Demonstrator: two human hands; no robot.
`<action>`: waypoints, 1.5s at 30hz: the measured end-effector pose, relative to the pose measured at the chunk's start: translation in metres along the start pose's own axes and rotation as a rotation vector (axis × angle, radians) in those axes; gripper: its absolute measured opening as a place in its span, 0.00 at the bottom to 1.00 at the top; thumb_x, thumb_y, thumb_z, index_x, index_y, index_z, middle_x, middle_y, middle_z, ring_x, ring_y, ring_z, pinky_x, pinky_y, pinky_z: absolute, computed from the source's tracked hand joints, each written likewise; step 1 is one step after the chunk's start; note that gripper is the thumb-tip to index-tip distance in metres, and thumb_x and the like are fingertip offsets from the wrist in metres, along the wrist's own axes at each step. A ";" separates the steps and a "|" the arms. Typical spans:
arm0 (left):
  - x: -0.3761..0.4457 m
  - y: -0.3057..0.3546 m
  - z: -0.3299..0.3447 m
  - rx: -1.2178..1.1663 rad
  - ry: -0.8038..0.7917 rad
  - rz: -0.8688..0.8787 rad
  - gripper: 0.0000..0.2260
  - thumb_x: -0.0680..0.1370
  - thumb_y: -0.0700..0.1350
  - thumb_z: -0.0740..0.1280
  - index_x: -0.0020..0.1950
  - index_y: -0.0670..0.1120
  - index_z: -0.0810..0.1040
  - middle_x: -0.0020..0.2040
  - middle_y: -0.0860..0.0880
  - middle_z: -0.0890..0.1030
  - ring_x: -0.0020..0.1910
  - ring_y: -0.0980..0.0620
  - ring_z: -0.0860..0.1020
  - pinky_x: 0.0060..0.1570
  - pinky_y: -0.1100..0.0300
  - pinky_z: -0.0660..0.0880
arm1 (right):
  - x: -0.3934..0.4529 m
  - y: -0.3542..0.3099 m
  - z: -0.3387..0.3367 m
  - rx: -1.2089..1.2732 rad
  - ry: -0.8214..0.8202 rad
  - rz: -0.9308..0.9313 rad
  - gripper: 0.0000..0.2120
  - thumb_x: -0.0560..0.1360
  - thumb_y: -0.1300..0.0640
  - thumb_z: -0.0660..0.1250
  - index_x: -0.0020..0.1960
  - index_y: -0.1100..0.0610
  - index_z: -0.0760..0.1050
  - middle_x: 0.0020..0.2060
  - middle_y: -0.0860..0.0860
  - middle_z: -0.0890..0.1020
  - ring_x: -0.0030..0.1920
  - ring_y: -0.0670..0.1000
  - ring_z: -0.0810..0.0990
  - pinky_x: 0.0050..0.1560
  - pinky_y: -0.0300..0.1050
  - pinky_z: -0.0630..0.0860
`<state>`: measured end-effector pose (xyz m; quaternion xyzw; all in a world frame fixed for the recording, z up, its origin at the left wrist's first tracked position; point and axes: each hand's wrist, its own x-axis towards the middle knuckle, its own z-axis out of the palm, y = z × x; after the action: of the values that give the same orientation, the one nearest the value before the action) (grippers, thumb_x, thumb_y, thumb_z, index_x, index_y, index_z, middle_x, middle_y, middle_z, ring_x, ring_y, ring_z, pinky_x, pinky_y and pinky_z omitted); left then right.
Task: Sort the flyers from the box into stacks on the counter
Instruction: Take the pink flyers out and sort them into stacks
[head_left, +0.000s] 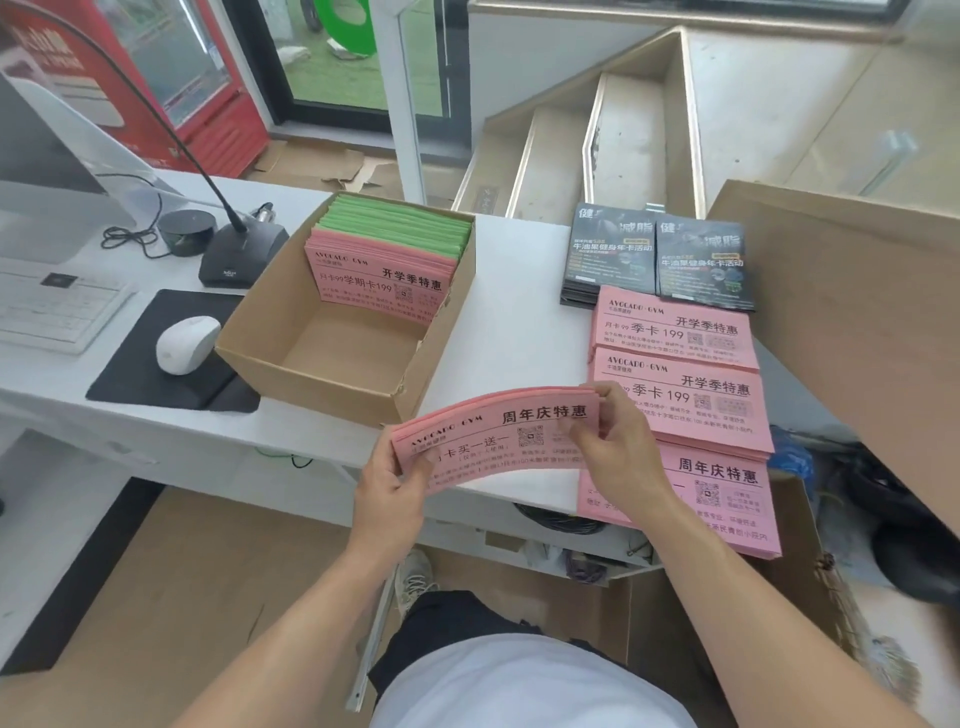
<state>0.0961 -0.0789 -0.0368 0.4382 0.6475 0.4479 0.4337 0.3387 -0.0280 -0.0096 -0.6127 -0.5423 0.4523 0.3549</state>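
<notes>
Above the near edge of the white counter (519, 312), bundle of pink flyers (498, 436) bowed upward, left hand (395, 483) gripping its left end, right hand (618, 441) pinching its right end, cardboard box (322, 358) behind with pink and green flyers (395, 228), sorted pink stacks (685, 364) and dark flyers (660, 260) at right.

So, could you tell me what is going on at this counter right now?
A person is sorting gym flyers. Both hands, left hand and right hand, hold a bowed bundle of pink flyers above the counter edge. The cardboard box still holds pink and green flyers at its far end. To the right lie three pink stacks and two dark flyer stacks.
</notes>
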 end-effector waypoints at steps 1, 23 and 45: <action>0.000 0.004 0.004 -0.004 -0.019 0.010 0.10 0.82 0.43 0.67 0.61 0.56 0.77 0.54 0.59 0.84 0.58 0.60 0.80 0.55 0.58 0.79 | -0.003 -0.001 -0.006 0.032 0.035 -0.004 0.10 0.79 0.61 0.69 0.55 0.48 0.73 0.48 0.43 0.86 0.50 0.41 0.84 0.49 0.42 0.80; 0.022 0.028 0.156 0.319 -0.362 0.074 0.27 0.77 0.45 0.73 0.72 0.59 0.67 0.57 0.59 0.79 0.47 0.62 0.80 0.43 0.57 0.82 | -0.054 0.089 -0.107 -0.235 0.534 0.229 0.25 0.79 0.56 0.70 0.73 0.44 0.68 0.64 0.41 0.77 0.60 0.43 0.78 0.51 0.41 0.80; -0.017 0.013 0.167 0.500 -0.587 0.260 0.54 0.79 0.38 0.67 0.72 0.66 0.21 0.81 0.52 0.30 0.82 0.48 0.53 0.66 0.56 0.75 | -0.069 0.072 -0.115 -0.634 0.124 0.259 0.35 0.69 0.54 0.79 0.72 0.47 0.68 0.79 0.46 0.57 0.76 0.51 0.60 0.72 0.52 0.67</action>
<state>0.2615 -0.0592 -0.0589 0.7177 0.5241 0.1837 0.4200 0.4712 -0.1010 -0.0254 -0.7826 -0.5509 0.2645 0.1188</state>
